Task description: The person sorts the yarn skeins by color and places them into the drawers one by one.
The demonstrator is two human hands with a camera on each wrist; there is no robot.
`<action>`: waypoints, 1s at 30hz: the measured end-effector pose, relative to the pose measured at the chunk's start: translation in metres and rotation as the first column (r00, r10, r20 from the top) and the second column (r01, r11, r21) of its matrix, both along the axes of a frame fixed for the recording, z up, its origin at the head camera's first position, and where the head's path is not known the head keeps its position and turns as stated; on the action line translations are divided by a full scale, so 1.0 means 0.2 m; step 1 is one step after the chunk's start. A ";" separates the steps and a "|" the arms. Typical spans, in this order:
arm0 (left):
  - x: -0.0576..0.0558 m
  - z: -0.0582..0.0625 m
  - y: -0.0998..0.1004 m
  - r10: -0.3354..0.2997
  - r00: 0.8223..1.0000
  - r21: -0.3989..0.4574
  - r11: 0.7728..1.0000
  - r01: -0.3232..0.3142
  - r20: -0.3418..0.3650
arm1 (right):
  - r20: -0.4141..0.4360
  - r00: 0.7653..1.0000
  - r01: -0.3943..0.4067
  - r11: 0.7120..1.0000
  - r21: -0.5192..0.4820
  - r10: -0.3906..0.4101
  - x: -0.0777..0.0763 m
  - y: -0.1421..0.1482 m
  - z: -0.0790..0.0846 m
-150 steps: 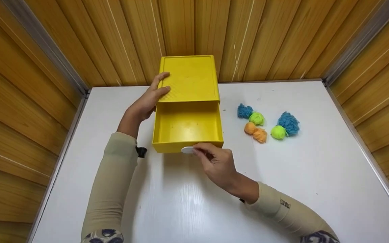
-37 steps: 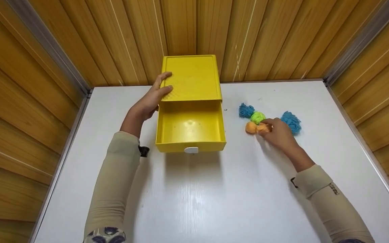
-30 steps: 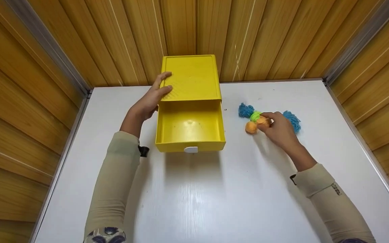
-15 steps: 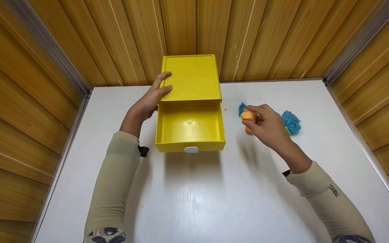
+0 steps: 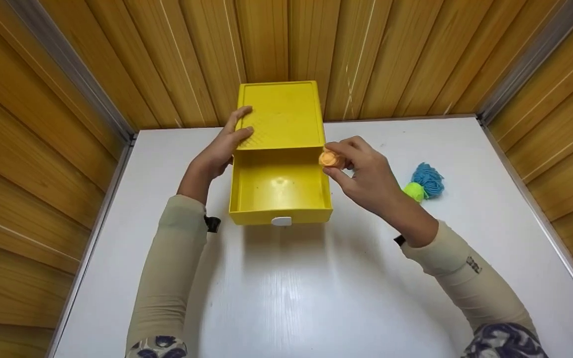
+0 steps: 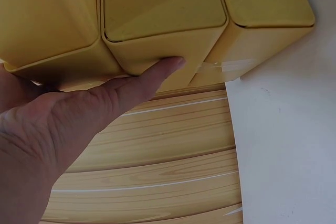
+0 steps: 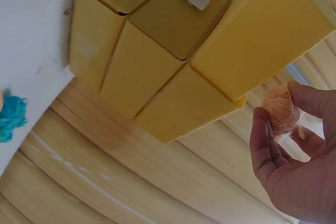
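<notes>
A yellow drawer unit [image 5: 281, 114] stands against the back wall, its top drawer [image 5: 281, 217] pulled out and empty. My left hand [image 5: 217, 149] rests on the unit's left edge, two fingertips on top; in the left wrist view a straight finger [image 6: 142, 85] lies along its side. Between thumb and fingers, my right hand [image 5: 366, 169] pinches an orange yarn ball [image 5: 330, 158] at the right rim of the drawer. The right wrist view shows this orange ball raised beside the drawer's outer wall. Most of the yarn balls behind my right hand are hidden.
On the white table [image 5: 276, 298] to the right lie a blue yarn ball [image 5: 428, 180] and a neon green one [image 5: 414, 191], side by side. A wood-patterned wall [image 5: 391, 59] closes off the back. The drawer front carries a white handle [image 5: 281, 221].
My right hand let go of the drawer handle, picked up an orange yarn ball from the table and carried it left to the drawer. My left hand has stayed on the unit.
</notes>
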State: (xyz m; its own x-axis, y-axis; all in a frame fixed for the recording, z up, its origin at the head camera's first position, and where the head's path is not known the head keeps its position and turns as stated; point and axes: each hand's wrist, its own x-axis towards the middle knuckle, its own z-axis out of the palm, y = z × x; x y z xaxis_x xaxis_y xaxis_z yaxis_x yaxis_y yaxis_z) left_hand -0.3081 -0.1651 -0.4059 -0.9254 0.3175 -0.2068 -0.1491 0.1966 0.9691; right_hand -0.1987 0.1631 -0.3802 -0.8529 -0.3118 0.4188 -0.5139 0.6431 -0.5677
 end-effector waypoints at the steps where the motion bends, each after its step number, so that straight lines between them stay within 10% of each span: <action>1: 0.00 0.00 0.00 0.000 1.000 -0.001 1.000 0.000 0.001 | -0.004 1.000 -0.012 1.000 -0.002 0.012 0.00 -0.02 0.01; 14: -0.02 0.01 0.00 0.004 1.000 0.004 1.000 -0.004 -0.002 | 0.107 0.969 -0.235 0.966 0.104 0.224 -0.02 -0.27 0.06; 30: -0.02 0.02 0.00 0.001 1.000 0.006 1.000 -0.001 0.008 | 0.364 0.897 -0.379 0.861 0.339 0.252 -0.16 -0.47 0.03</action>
